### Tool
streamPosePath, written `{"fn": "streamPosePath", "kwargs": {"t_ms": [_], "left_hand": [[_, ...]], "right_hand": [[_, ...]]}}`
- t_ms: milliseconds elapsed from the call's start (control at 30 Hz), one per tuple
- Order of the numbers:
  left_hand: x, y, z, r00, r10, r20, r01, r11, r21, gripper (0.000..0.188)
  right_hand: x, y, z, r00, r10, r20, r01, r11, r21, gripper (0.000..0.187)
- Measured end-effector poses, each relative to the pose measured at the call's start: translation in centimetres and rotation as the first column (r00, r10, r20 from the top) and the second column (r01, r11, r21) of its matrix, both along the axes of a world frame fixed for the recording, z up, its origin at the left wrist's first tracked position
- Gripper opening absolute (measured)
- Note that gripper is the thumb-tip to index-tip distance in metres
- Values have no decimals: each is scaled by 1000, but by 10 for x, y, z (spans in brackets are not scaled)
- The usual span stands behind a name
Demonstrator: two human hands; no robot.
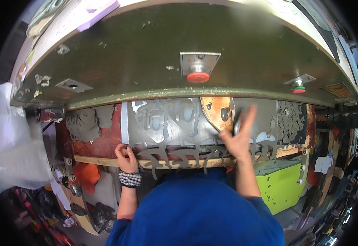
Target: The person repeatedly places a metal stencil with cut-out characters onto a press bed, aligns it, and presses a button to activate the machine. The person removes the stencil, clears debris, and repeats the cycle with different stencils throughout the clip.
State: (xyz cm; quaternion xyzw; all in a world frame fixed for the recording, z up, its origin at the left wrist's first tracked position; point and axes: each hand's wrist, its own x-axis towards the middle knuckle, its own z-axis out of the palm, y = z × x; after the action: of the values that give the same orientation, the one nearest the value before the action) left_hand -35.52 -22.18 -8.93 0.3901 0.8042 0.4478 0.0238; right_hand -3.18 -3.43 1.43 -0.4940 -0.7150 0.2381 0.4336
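A grey foam-like sheet (179,135) full of cut-out openings lies on the bench under the press. On it sits a tan cutting die (214,112) with a metal rim and dark holes. My right hand (239,143) is over the sheet beside the die, fingers spread and slightly blurred, thumb near the die's lower tip; whether it touches is unclear. My left hand (127,159) rests at the bench's front edge by the sheet's lower left corner, fingers curled; anything inside them is hidden. Curved grey cut strips (175,156) hang over the front edge between my hands.
The green press beam (138,61) spans the far side, with a red push button (198,76) and a green-tipped one (298,87). Grey scraps (83,125) lie left, shredded pieces (290,123) right. A lime green sheet (281,186) sits below the bench.
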Motion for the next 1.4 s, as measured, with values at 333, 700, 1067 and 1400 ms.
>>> {"fn": "streamPosePath", "kwargs": {"t_ms": [333,700,1067,1400], "left_hand": [[-43,106,9,988,-28,-152,23,999,-34,35],[-83,102,-10,978,-109,-176,95,992,-86,42],[-80,70,-17,992,-101,72,104,994,-33,46],[-18,-30,4,933,-208,293,245,965,-94,31]], "right_hand": [[42,127,40,871,-457,-182,491,784,380,101],[117,76,-27,653,-757,-22,754,652,-83,54],[144,11,-45,777,-604,-176,595,796,-105,16],[11,-20,-31,989,78,126,-70,995,-69,88]]}}
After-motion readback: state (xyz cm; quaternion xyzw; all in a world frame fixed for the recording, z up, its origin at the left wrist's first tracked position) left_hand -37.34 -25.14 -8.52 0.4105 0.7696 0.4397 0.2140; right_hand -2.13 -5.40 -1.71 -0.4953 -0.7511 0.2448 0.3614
